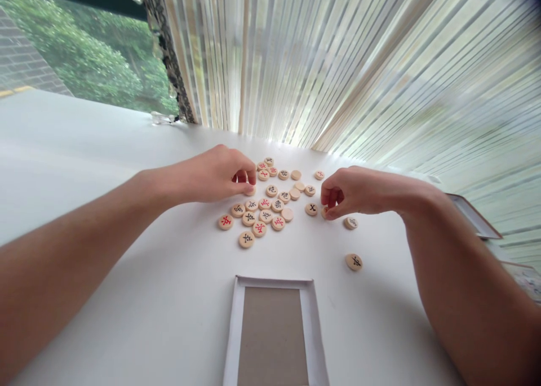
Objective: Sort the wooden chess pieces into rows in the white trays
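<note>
Round wooden pieces with red or black characters lie in a loose cluster on the white table (169,296); a few show blank faces. My left hand (228,174) is closed at the cluster's upper left, its fingertips on a piece (250,191). At the right side, my right hand (349,191) pinches another piece (325,212), mostly covered by its fingers. Just left of that hand is a black-marked piece (311,209). Two more black-marked pieces (350,222) (354,261) lie below my right hand, apart from the cluster.
An open shallow box part (232,329) with a grey-brown inside sits at the front centre. A string curtain (296,53) hangs along the table's far edge. Beyond my right forearm is another framed, tray-like object (475,217). A window shows greenery at the upper left.
</note>
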The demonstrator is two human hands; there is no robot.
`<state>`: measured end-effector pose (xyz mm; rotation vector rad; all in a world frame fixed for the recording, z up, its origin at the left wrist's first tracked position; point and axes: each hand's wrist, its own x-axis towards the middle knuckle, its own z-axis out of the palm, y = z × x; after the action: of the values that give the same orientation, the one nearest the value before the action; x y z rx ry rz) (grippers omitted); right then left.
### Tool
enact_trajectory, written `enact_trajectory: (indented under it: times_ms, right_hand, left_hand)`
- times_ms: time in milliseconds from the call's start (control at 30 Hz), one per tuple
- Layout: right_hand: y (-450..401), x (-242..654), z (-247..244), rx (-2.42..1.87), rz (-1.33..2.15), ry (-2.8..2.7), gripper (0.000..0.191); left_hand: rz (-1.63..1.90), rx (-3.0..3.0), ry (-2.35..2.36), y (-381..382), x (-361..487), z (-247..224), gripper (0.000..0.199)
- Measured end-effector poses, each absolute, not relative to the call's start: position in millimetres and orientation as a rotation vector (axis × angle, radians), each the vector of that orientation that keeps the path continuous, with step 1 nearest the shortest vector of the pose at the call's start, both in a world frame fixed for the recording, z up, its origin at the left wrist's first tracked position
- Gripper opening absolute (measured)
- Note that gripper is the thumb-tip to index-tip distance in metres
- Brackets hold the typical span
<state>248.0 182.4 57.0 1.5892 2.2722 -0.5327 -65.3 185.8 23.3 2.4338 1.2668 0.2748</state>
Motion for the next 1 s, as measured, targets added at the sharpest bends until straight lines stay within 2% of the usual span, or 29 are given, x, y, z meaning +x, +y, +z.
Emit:
enact_trajectory:
  times_ms: [467,667,767,867,1000]
  right_hand:
    - [182,246,54,1.558,-0.548,2.311,0.011]
    - [178,255,73,1.925,-0.614,2.653,0.019]
    - [163,250,81,2.127,-0.935,2.802,0.024]
    - [142,239,77,2.22,-1.476,2.734,0.035]
    - [108,224,51,2.026,-2.19,2.487,0.049]
  left_hand:
    - [0.306,2.39,1.271,185,-63,24,0.024]
    - [0.34,2.403,1.226,179,-61,31,0.023]
    - [0.426,2.405,1.17,170,-58,38,0.023]
    - [0.567,2.318,1.101,156,-49,44,0.022]
    - [0.661,1.984,1.03,129,-33,38,0.025]
